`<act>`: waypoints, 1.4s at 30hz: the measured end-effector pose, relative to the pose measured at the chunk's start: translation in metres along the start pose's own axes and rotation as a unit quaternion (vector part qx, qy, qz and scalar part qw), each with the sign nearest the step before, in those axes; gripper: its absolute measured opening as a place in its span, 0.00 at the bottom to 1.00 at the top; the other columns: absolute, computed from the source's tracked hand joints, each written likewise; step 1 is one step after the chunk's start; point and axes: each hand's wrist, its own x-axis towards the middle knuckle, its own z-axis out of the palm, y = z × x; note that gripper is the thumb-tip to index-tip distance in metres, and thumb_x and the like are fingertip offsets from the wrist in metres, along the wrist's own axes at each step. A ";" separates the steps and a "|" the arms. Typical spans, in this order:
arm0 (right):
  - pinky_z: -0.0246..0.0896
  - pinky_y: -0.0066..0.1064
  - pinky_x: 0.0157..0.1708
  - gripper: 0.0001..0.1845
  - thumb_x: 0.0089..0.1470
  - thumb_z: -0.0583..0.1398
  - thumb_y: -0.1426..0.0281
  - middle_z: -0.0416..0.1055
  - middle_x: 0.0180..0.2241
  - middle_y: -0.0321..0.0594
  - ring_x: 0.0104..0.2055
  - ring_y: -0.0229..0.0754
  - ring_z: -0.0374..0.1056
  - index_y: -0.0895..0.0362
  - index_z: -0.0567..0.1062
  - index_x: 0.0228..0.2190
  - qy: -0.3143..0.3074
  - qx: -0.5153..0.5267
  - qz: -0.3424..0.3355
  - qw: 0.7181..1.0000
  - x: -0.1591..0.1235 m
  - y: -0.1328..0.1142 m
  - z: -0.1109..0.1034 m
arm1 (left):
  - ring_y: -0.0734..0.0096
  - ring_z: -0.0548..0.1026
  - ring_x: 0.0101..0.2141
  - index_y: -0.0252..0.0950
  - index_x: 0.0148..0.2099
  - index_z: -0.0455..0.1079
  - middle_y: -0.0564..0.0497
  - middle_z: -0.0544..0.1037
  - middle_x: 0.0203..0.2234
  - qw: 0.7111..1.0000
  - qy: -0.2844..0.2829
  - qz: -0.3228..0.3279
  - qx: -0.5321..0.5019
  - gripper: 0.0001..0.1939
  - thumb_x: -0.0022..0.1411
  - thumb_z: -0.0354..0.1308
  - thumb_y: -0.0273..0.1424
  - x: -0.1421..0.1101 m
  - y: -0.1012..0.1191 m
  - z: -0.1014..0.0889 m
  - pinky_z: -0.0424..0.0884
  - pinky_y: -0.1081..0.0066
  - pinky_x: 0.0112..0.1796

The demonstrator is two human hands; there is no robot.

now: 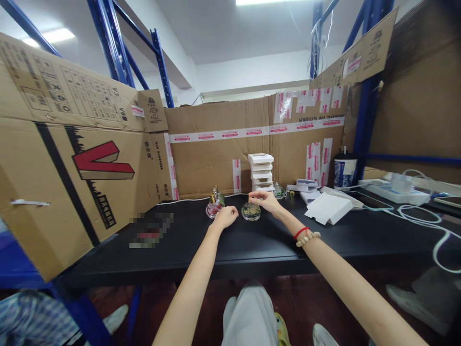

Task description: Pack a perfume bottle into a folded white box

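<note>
While the right grip (265,201) is pinching the top of a round bottle (251,212), that clear glass container is standing upright on the black bench (223,247), showing a yellowish-green tone; whether liquid or glass is giving the colour, I cannot tell. The left grip (226,217) is resting on the bench between this bottle and a pink bottle (213,209), its fingers curling inward; I cannot tell whether it is closing on anything. The pink bottle is standing in a small cluster with other bottles, some with gold-coloured tops. Behind the right grip, a greenish bottle (279,191) is sitting beside a stack of white boxes (261,170), whose contents are staying hidden from view. Farther right, an open white carton (329,208) is lying near a lidded cup (345,171), and a white power strip (396,191) is trailing cables over the bench.

Cardboard panels (219,154) are walling the back and both sides, with printed tape running across the rear one. Blue metal posts (367,105) are rising around them, and ceiling lights are shining above. Below the bench edge, the wearer's light trousers (248,315) are showing over a dark red floor, with other people's shoes appearing at either side.
</note>
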 end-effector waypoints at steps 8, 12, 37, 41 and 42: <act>0.57 0.24 0.32 0.23 0.34 0.65 0.64 0.69 0.34 0.45 0.28 0.30 0.59 0.65 0.75 0.34 -0.002 -0.021 -0.010 1.000 -0.002 0.000 0.001 | 0.78 0.67 0.33 0.38 0.36 0.69 0.55 0.72 0.32 1.000 0.000 0.002 -0.001 0.12 0.56 0.45 0.31 0.001 -0.001 0.000 0.53 0.78 0.29; 0.56 0.23 0.31 0.24 0.34 0.65 0.64 0.69 0.34 0.45 0.28 0.30 0.58 0.67 0.74 0.35 -0.004 -0.026 -0.009 1.000 -0.001 0.001 0.000 | 0.78 0.67 0.33 0.38 0.36 0.69 0.55 0.72 0.32 1.000 0.003 0.002 -0.002 0.12 0.56 0.45 0.31 0.000 -0.001 0.000 0.53 0.78 0.28; 0.57 0.24 0.33 0.25 0.32 0.64 0.65 0.69 0.33 0.45 0.29 0.31 0.61 0.68 0.73 0.34 -0.029 -0.056 -0.008 0.998 -0.004 -0.009 0.000 | 0.79 0.67 0.32 0.38 0.37 0.69 0.55 0.72 0.32 1.000 0.002 0.003 0.002 0.12 0.56 0.45 0.30 0.003 -0.002 0.001 0.53 0.78 0.28; 0.59 0.25 0.34 0.37 0.29 0.65 0.63 0.69 0.30 0.45 0.30 0.33 0.63 0.70 0.66 0.42 -0.031 -0.058 0.012 0.998 -0.001 -0.002 0.000 | 0.79 0.67 0.31 0.38 0.37 0.69 0.55 0.72 0.31 1.000 0.000 0.001 0.001 0.12 0.56 0.45 0.30 0.002 -0.002 0.000 0.52 0.78 0.27; 0.59 0.26 0.33 0.37 0.30 0.65 0.61 0.69 0.30 0.44 0.30 0.34 0.63 0.70 0.66 0.42 -0.029 -0.067 0.013 0.997 -0.001 0.000 -0.001 | 0.79 0.67 0.31 0.38 0.37 0.69 0.55 0.72 0.31 1.000 -0.001 0.001 0.001 0.12 0.56 0.45 0.30 0.001 -0.001 0.000 0.52 0.78 0.27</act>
